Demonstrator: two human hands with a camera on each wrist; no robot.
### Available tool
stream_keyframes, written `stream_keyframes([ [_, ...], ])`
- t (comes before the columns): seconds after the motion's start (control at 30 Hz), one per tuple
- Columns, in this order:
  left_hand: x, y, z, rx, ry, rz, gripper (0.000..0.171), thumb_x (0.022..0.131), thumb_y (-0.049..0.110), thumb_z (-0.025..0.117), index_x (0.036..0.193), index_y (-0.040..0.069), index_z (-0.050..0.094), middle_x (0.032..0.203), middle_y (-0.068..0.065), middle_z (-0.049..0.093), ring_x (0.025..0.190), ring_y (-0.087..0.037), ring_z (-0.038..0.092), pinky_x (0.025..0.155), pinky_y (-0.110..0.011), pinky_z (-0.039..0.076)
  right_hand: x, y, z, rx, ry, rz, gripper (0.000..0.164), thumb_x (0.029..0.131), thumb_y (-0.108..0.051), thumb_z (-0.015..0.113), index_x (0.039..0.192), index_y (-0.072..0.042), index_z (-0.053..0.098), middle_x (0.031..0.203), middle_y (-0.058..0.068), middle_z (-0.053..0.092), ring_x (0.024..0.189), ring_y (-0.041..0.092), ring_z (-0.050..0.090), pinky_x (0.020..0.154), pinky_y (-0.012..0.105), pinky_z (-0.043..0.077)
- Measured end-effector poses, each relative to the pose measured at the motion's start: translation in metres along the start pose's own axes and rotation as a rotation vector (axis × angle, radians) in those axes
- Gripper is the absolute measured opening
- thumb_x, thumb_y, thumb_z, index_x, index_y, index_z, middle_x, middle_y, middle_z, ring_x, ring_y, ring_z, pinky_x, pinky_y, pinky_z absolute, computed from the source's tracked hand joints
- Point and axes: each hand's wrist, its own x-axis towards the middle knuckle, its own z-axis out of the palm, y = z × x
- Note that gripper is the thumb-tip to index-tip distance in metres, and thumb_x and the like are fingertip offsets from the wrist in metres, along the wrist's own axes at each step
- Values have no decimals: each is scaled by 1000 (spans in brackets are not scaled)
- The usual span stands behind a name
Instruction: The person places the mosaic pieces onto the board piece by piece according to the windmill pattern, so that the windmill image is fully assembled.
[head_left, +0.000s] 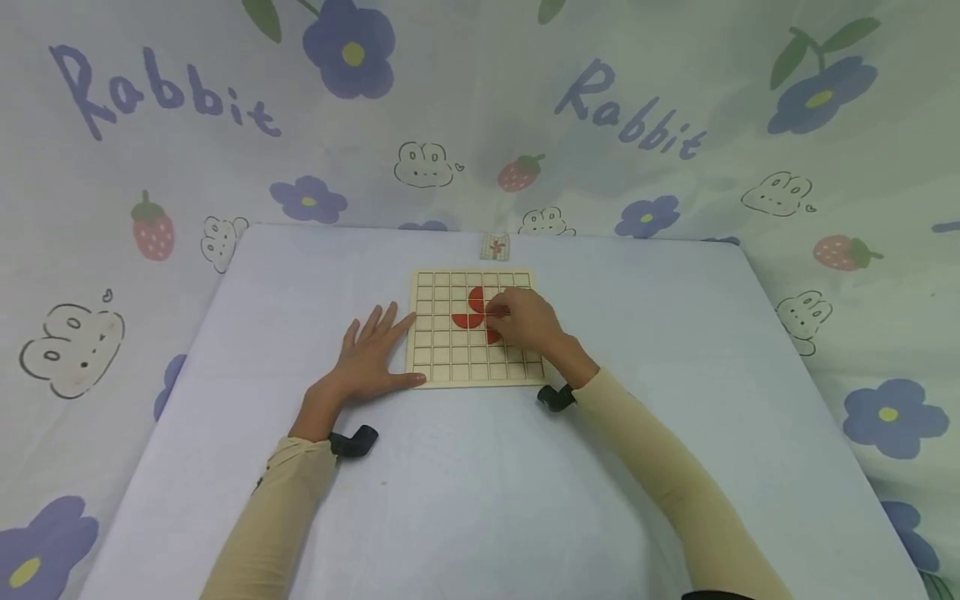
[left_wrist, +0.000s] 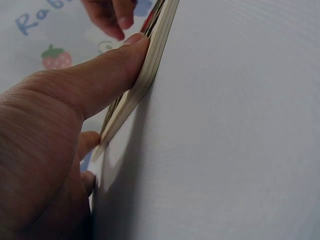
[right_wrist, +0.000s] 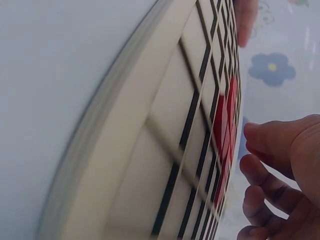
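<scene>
A square wooden grid board [head_left: 442, 372] lies on the table, with red curved-edge tiles [head_left: 477, 300] set in its middle cells. My left hand [head_left: 367, 358] is spread at the board's left edge. Its thumb rests on the near left corner, as the left wrist view also shows. Over the board's middle right is my right hand [head_left: 528, 321], its fingers bent and pointing at the red tiles. In the right wrist view, thumb and fingertips [right_wrist: 254, 131] stand slightly apart just off the board's surface, and no tile shows between them. The hand hides some of the cells.
A small card [head_left: 495, 247] with a red pinwheel-like pattern on a grid lies behind the board. White cloth covers the table [head_left: 450, 500]. A printed curtain [head_left: 480, 108] hangs behind it. Dark wrist-worn devices [head_left: 354, 442] sit at both wrists.
</scene>
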Motion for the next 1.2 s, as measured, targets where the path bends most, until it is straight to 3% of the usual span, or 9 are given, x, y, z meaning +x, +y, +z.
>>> stream_keyframes([
  [0.1,0,0,0,-1,1,0,109,77,73,65,159,21,15,164,-13,-2,148,-33,-10,113,-58,-10,-9,12,-7,21,12,41,20,93,-23,70,109,-12,75,99,-1,69,92,18,63,77,37,53],
  [0.4,-1,2,-2,2,-9,-4,109,77,71,66,160,22,14,164,-13,-3,148,-33,-10,113,-58,-10,-28,57,-20,-28,60,126,19,92,-23,70,106,-11,74,95,0,63,78,19,56,64,34,48],
  [0.67,-1,1,0,0,-1,-3,111,76,72,67,160,23,13,164,-12,-3,148,-32,-10,113,-57,-10,-49,76,-36,-10,44,191,22,90,-24,71,107,-11,75,98,2,65,75,20,55,59,32,47],
  [0.9,-1,2,-1,2,-2,-6,110,77,71,67,160,23,14,164,-12,-3,148,-32,-10,113,-57,-9,-72,80,-50,-19,-103,158,17,86,-27,78,93,-12,75,85,-3,69,72,17,58,60,32,48],
  [1.07,0,2,-1,2,-9,-12,110,77,71,67,160,22,13,164,-12,-3,148,-32,-10,113,-57,-10,-83,78,-56,-77,-248,154,26,75,-39,86,83,-19,73,77,-6,63,74,16,57,61,33,47],
  [1.2,1,2,-1,8,-12,-10,110,77,71,67,160,22,13,164,-12,-3,148,-32,-10,113,-57,-9,-87,77,-54,-103,-305,150,27,72,-39,88,83,-20,72,78,-6,62,75,15,56,62,32,48],
])
